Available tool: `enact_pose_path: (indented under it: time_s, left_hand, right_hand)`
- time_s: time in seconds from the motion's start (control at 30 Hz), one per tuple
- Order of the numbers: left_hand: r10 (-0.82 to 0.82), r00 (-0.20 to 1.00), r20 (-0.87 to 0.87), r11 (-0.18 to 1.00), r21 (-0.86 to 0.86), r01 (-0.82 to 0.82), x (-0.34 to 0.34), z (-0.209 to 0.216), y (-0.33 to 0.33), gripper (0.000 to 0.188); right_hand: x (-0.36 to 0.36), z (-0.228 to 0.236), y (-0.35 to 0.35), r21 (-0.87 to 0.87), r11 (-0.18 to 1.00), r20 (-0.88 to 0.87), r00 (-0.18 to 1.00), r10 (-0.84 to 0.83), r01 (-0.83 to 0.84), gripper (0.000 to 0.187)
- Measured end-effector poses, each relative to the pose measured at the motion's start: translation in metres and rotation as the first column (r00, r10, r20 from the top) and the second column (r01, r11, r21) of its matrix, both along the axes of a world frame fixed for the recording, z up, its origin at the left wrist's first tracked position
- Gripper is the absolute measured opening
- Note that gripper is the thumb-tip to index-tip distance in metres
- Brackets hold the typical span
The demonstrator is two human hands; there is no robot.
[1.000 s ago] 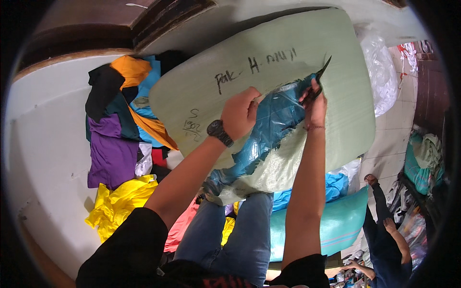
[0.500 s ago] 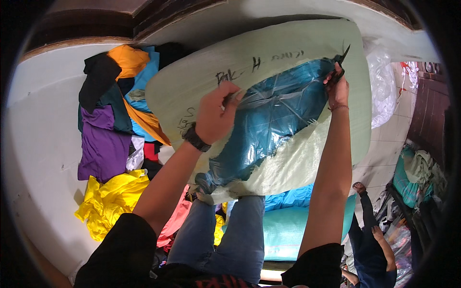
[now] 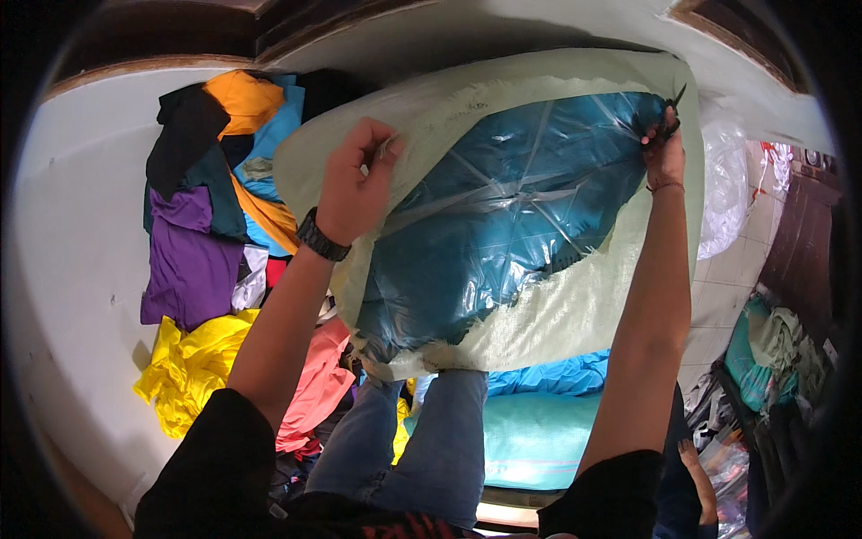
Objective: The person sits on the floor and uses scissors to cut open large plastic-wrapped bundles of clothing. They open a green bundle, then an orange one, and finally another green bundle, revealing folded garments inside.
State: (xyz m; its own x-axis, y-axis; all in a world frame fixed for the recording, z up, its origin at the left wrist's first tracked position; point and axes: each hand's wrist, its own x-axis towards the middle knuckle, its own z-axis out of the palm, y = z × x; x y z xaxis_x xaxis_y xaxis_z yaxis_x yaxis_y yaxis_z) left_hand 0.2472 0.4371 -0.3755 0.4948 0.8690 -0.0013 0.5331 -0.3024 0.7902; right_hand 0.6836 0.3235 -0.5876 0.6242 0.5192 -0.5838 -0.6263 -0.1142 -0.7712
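In front of me lies a big bale in a pale green woven sack [image 3: 575,319], its cover cut open along a ragged, frayed edge. Through the wide gap shows dark teal material under clear, shiny plastic wrap [image 3: 503,198]. My left hand [image 3: 355,180] pinches the cut edge of the woven sack and holds the flap up toward the left. At the far right end of the gap my right hand [image 3: 663,153] grips black scissors [image 3: 673,112], blade tips pointing up and away. A dark watch sits on my left wrist.
Heaped cloth in purple [image 3: 189,269], yellow [image 3: 193,359], orange and black lies to the left. Below the bale are a turquoise woven sack [image 3: 539,436] and pink cloth [image 3: 314,382]. Clear plastic [image 3: 723,189] stands at right. Another person's arm [image 3: 699,481] shows lower right.
My left hand has pulled the sack flap leftward and up, so the gap is wider and more plastic-wrapped teal shows. My right hand with the scissors has shifted slightly right.
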Motion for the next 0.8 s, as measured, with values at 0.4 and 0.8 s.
enact_pose_path:
  time_s: [0.4,0.8]
  left_hand:
    - [0.145,0.985,0.093,0.988,-0.068,-0.138,-0.001,0.001,0.009,0.008]
    - [0.213,0.969,0.127,0.973,-0.118,-0.198,-0.014,0.001,0.022,0.009]
  right_hand:
    - [0.034,-0.009,0.014,0.042,0.997,0.011,0.998,0.066,-0.066,0.045]
    - [0.074,-0.019,0.041,-0.045,0.995,-0.004,0.996,0.090,-0.090,0.034]
